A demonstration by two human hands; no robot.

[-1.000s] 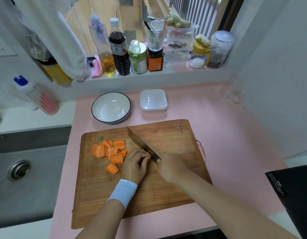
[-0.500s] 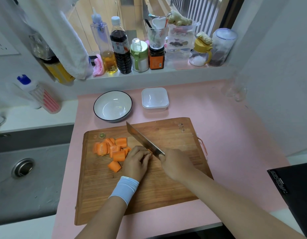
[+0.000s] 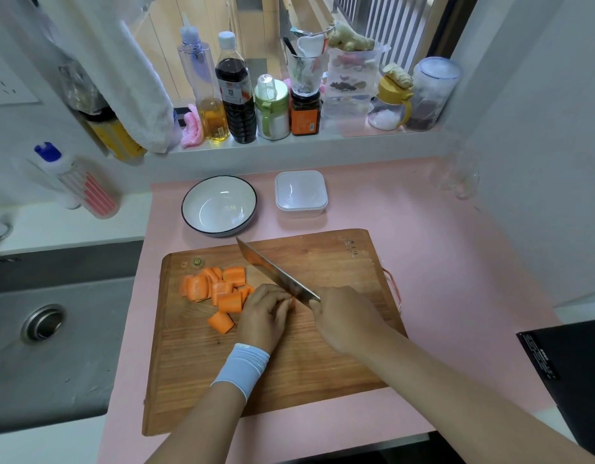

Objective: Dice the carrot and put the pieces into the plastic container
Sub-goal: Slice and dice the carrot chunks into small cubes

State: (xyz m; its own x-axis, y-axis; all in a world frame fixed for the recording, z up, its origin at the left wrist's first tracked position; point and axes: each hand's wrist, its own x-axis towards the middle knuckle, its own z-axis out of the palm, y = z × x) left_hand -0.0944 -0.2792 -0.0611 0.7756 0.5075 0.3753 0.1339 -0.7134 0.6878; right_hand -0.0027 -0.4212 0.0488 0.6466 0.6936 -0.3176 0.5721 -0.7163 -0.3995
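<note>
Several orange carrot chunks (image 3: pixel 219 286) lie on the left half of the wooden cutting board (image 3: pixel 323 363). My left hand (image 3: pixel 262 316), with a pale blue wristband, is curled over a carrot piece that is almost wholly hidden under the fingers. My right hand (image 3: pixel 343 316) grips the handle of a knife (image 3: pixel 276 272), whose blade slants up to the left and rests beside my left fingertips. An empty white plastic container (image 3: pixel 301 193) stands behind the board.
A white bowl with a dark rim (image 3: pixel 219 205) sits left of the container. Bottles and jars (image 3: pixel 236 92) line the window sill. A grey sink (image 3: pixel 45 323) is on the left, a black object (image 3: pixel 570 373) at the right edge, a clear glass (image 3: pixel 456 175) by the wall.
The knife blade has tilted up slightly and shifted a little toward my left fingers. Both hands stay in the same spot on the board, and the camera view has shifted slightly.
</note>
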